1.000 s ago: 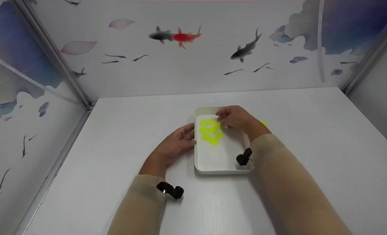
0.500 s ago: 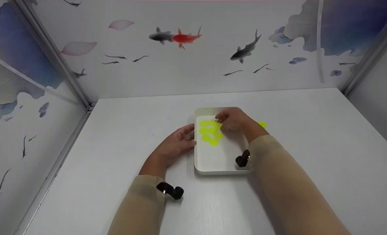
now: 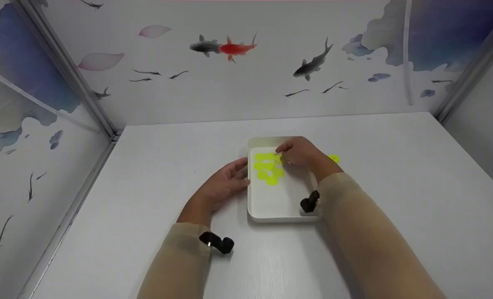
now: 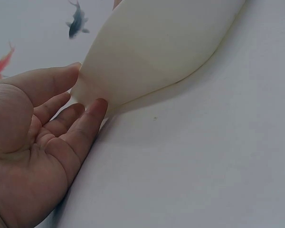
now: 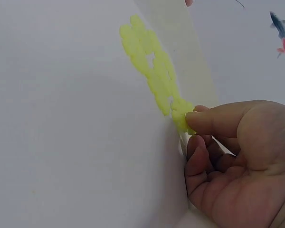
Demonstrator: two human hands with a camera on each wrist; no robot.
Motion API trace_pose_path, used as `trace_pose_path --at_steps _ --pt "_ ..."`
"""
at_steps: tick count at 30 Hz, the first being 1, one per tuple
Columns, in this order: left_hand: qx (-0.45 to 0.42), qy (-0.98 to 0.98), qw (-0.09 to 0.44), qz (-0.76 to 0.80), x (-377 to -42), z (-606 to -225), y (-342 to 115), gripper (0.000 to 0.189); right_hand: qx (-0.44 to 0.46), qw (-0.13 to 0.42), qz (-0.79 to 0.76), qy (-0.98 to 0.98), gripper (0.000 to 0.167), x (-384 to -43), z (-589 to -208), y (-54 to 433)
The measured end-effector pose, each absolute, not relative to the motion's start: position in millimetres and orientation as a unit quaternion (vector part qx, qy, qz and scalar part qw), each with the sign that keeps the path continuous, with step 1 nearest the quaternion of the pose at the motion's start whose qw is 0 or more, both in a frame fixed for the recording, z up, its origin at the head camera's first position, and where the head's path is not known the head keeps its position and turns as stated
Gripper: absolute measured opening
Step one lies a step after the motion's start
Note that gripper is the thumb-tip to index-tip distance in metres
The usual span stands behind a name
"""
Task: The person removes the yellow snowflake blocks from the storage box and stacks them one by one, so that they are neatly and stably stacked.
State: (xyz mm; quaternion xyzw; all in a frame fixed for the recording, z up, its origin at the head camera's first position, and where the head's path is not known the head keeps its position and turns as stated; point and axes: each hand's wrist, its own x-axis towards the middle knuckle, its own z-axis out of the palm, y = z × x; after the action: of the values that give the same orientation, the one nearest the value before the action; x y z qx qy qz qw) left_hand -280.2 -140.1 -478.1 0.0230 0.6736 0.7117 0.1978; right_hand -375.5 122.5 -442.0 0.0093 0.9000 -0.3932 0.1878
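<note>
A shallow white rectangular tray (image 3: 284, 203) lies on the table. In its far left part are several flat, bright yellow round pieces with scalloped edges (image 3: 267, 166), laid close together. My right hand (image 3: 300, 151) is over them inside the tray. In the right wrist view, the thumb and fingers of this hand (image 5: 237, 152) pinch a yellow scalloped piece (image 5: 180, 111) at the near end of the cluster. My left hand (image 3: 223, 182) rests against the tray's left side. The left wrist view shows its fairly straight fingers (image 4: 88, 121) touching the outer wall (image 4: 147, 52).
Another yellow piece (image 3: 334, 158) lies right of the tray, partly hidden behind my right wrist. White panels printed with fish (image 3: 238, 47) stand at the back and sides of the white table (image 3: 167, 153). Black wrist cameras (image 3: 310, 202) sit on both sleeves.
My right hand has dropped slightly and its fingertips have drawn together on a yellow piece at the cluster's right side. My left hand and the tray have stayed in place.
</note>
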Motion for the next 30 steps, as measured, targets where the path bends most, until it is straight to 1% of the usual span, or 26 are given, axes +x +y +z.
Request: trace_pose_path --at_steps 7,15,30 --pt "0.014 0.676 0.198 0.709 -280.7 -477.5 -140.4 0.08 0.0 0.187 -0.415 0.89 0.031 -377.9 -445.6 125.3" --pt "0.02 0.676 0.199 0.709 -281.5 -479.0 -141.3 0.078 0.018 0.184 -0.444 0.877 0.028 -375.0 -441.8 125.6" --pt "0.029 0.669 0.201 0.715 -279.4 -477.7 -141.9 0.079 0.012 0.174 -0.611 0.772 0.032 -373.1 -430.3 130.5"
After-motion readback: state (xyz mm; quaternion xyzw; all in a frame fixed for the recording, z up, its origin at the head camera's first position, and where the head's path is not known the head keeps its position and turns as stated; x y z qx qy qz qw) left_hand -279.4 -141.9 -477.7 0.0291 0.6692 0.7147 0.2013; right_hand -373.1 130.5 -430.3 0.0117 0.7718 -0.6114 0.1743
